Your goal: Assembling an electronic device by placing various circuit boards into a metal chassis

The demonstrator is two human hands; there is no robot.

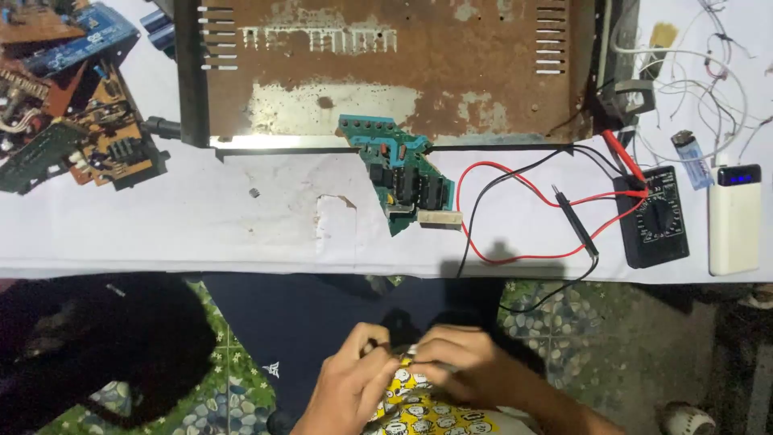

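Low in the head view, below the table's front edge, my left hand (pixel 354 374) and my right hand (pixel 455 362) meet over my lap. Their fingertips pinch a small shiny part (pixel 407 354) between them; what kind of part it is cannot be made out. A yellow patterned cloth (pixel 419 411) lies under the hands. On the white-covered table (pixel 241 234) above them lies a green circuit board (pixel 398 173) with a pale connector at its lower end.
A rusty metal chassis (pixel 394 64) fills the table's back. A black multimeter (pixel 656 213) with red and black probe leads (pixel 515 205) lies at right, beside a white power bank (pixel 733 217) and a lighter (pixel 691 153). Several loose circuit boards (pixel 72 105) lie at left.
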